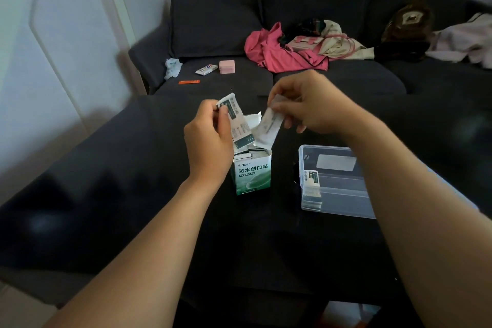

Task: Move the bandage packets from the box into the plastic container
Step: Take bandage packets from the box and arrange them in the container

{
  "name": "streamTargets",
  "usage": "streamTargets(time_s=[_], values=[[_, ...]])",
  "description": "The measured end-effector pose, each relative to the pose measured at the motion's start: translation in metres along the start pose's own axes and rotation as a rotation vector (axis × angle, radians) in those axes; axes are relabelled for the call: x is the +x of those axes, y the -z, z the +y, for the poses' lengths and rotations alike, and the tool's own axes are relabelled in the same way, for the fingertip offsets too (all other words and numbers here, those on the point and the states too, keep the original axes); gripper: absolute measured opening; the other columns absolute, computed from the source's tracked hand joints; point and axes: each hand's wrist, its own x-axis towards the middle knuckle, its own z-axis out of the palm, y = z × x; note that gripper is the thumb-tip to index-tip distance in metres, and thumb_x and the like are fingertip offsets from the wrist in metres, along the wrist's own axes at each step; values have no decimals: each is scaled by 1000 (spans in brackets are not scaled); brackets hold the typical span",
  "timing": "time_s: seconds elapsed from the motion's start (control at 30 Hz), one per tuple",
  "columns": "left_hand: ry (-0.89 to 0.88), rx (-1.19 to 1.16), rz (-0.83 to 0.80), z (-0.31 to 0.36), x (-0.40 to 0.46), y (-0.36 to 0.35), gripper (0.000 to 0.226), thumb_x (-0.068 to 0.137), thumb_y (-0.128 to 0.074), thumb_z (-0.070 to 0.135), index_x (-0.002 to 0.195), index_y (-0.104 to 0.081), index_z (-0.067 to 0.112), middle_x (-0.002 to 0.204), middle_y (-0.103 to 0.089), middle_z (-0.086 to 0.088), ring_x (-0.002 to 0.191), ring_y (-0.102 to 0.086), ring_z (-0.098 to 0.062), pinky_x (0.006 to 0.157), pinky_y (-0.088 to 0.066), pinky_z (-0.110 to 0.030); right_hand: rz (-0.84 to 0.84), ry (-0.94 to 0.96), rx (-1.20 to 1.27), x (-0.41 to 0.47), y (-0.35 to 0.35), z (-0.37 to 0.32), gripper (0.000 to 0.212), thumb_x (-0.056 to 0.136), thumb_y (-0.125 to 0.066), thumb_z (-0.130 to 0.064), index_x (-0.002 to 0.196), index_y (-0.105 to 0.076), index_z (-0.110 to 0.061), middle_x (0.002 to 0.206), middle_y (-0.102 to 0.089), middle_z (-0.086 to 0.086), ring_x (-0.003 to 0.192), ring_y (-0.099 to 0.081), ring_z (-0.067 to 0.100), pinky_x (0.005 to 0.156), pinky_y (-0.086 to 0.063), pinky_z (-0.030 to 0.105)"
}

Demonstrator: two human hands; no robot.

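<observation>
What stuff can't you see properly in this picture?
All in the head view:
- How many packets are left in the box: the left hand and the packets it holds cover the opening.
- The right side of the plastic container: the right forearm crosses over it.
- The packet pinched by the right hand: blurred, its print unreadable.
- The small carton on the sofa: too small to read.

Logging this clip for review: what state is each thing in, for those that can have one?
Box: upright, top flaps open, packets still inside.
Plastic container: lid off, a few packets stacked at its left end.
Left hand: holds a strip of packets above the box.
Right hand: pinches one white packet above the box.
</observation>
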Motion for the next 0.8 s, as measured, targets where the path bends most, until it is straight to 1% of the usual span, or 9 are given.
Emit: streamTargets(time_s=[0.17,0.27,0.3,0.37,0.47,0.53,0.6,0.67,0.8], values=[[147,-128,-77,18,2,-6,16,103,-53,13,90,-61,7,72,-59,12,62,-57,5,54,-39,-9,-210,-67,405,-15,28,8,10,97,-61,-8,102,-68,-11,86,-73,6,70,-64,14,63,-58,23],[308,-248,-279,23,-2,-14,18,104,-53,16,89,-63,13,80,-67,5,67,-64,0,54,-44,-12,-266,-110,647,-21,30,16,13,96,-59,-6,105,-68,-9,82,-69,4,68,-60,12,65,-55,23],[372,-316,-354,27,-5,-18,20,104,-53,16,87,-62,14,77,-67,5,63,-62,-2,51,-44,-16,-264,-121,670,-22,29,18,14,96,-59,-5,106,-68,-8,83,-69,5,68,-59,12,66,-54,24],[566,-503,-461,40,-9,-25,22,105,-51,16,86,-62,13,71,-68,2,58,-61,-8,49,-46,-24,-228,-148,565,-24,26,22,15,96,-61,-6,109,-69,-7,87,-74,7,70,-60,14,65,-53,23],[1049,-924,-532,67,-10,-29,26,108,-44,22,115,-64,7,90,-77,-15,73,-76,-23,56,-61,-33,-163,-177,403,-27,24,26,15,97,-62,-7,108,-71,-11,93,-78,4,75,-69,12,64,-55,22],[1230,-1072,-597,79,-11,-30,36,108,-42,29,126,-61,4,88,-77,-20,73,-77,-29,54,-62,-36,-131,-194,392,-31,25,29,14,96,-63,-7,107,-71,-12,95,-78,2,82,-75,13,66,-60,23],[1262,-1098,-679,84,-14,-33,44,109,-41,34,129,-61,1,87,-77,-19,72,-77,-29,52,-61,-34,-107,-197,403,-35,25,33,15,94,-65,-6,107,-70,-11,95,-78,4,86,-76,16,66,-60,23],[1248,-1048,-714,86,-17,-38,46,109,-39,36,128,-62,1,86,-76,-16,65,-75,-23,48,-58,-29,-64,-198,398,-40,27,38,17,91,-69,-5,107,-71,-10,94,-78,5,86,-76,17,68,-60,23],[989,-750,-713,86,-22,-49,24,110,-40,30,122,-59,21,80,-75,-8,61,-71,-17,48,-55,-29,-17,-212,399,-48,32,48,17,90,-71,-7,106,-72,-14,91,-78,4,77,-72,11,66,-57,21]])
